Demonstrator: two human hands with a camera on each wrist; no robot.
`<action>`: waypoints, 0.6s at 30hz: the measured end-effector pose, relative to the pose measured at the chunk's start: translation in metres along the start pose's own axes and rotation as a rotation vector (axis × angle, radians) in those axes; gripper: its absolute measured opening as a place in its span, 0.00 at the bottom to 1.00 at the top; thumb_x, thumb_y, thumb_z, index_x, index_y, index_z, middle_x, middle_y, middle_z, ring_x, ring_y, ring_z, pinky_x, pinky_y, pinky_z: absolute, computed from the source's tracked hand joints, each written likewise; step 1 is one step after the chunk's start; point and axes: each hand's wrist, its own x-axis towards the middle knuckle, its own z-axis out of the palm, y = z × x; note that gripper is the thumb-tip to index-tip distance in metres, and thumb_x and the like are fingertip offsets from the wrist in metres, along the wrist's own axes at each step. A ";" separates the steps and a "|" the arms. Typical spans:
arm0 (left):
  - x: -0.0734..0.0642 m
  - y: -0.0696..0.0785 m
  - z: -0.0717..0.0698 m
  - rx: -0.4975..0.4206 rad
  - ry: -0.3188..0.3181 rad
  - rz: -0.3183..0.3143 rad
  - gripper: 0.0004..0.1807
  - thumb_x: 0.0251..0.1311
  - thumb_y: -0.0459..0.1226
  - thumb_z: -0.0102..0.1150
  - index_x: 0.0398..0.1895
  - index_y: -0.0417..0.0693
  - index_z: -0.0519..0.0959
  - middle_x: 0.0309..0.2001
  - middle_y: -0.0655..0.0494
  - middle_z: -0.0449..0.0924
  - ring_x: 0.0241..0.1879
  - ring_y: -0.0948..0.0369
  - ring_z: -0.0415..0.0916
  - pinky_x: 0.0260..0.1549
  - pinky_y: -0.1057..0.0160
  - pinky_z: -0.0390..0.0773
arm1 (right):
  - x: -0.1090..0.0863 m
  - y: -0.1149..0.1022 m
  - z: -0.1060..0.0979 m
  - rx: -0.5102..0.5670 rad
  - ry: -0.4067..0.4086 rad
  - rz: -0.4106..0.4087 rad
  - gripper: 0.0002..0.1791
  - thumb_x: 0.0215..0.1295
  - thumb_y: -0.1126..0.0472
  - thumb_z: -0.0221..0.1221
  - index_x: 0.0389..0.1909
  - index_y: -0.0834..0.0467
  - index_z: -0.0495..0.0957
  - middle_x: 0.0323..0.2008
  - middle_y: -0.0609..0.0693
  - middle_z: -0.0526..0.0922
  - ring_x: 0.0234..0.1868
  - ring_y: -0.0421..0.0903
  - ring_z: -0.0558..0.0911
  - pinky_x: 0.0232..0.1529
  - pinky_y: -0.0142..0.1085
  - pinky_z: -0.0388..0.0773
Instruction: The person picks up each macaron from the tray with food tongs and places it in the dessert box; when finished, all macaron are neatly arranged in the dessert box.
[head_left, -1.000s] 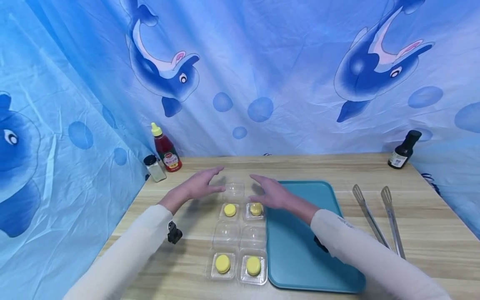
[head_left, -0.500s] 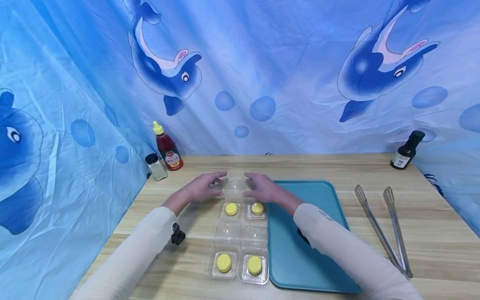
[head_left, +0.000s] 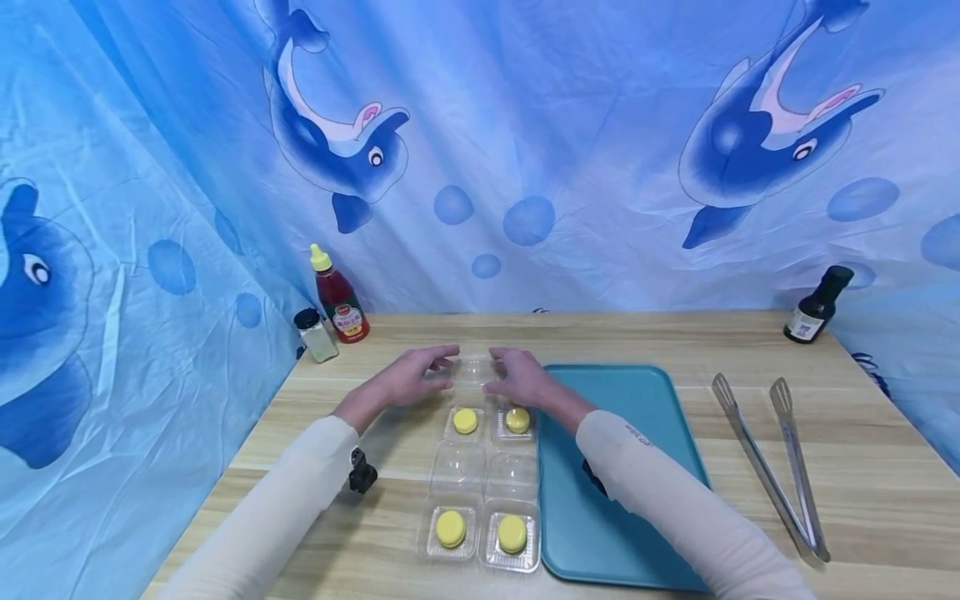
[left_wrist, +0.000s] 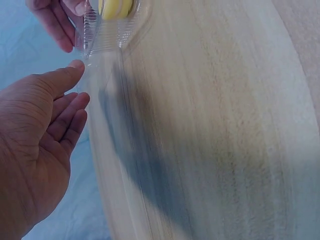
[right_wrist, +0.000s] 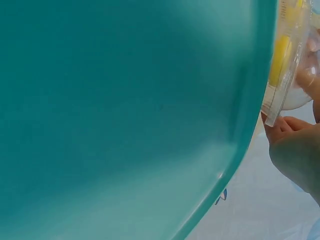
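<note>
My left hand (head_left: 408, 377) and right hand (head_left: 521, 377) are on either side of the raised clear lid (head_left: 474, 372) of the far left plastic box, fingers loosely bent. That box holds a yellow macaron (head_left: 465, 421). In the left wrist view, the thumb of my left hand (left_wrist: 40, 110) points at a box corner (left_wrist: 120, 40); contact is unclear. Beside it, a far right box (head_left: 517, 423) has its lid over a macaron. Behind this box, in the right wrist view, is my right hand (right_wrist: 297, 152). Two nearer boxes hold macarons (head_left: 451, 529), their lids (head_left: 459, 467) folded back.
A teal tray (head_left: 622, 533) lies right of the boxes, under my right forearm. Metal tongs (head_left: 765, 467) are farther right. A sauce bottle (head_left: 341, 300) and a shaker (head_left: 316, 336) stand back left, a dark bottle (head_left: 817, 307) back right. A dolphin-print curtain (head_left: 600, 275) hangs behind.
Both hands have closed in on the far left box's lid from the sides, the right one moving left off the far right box. The boxes look unmoved.
</note>
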 end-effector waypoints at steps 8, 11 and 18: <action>-0.001 0.006 -0.002 -0.073 0.038 0.007 0.40 0.70 0.34 0.69 0.81 0.35 0.61 0.72 0.35 0.72 0.68 0.42 0.75 0.70 0.44 0.72 | 0.000 -0.002 -0.002 0.058 0.099 -0.052 0.42 0.69 0.62 0.72 0.78 0.66 0.64 0.72 0.63 0.74 0.68 0.58 0.79 0.67 0.49 0.79; 0.000 0.009 -0.003 -0.089 0.067 0.004 0.43 0.67 0.36 0.73 0.81 0.37 0.62 0.72 0.35 0.72 0.69 0.41 0.74 0.71 0.43 0.72 | -0.002 -0.004 -0.005 0.057 0.127 -0.072 0.42 0.68 0.61 0.73 0.78 0.65 0.65 0.71 0.63 0.75 0.68 0.60 0.79 0.66 0.49 0.79; 0.000 0.018 -0.007 -0.073 0.155 0.044 0.44 0.61 0.38 0.78 0.79 0.41 0.67 0.71 0.41 0.73 0.65 0.45 0.75 0.67 0.43 0.75 | -0.009 -0.008 -0.013 0.117 0.151 -0.136 0.42 0.66 0.63 0.74 0.78 0.65 0.66 0.71 0.65 0.74 0.67 0.62 0.80 0.65 0.50 0.80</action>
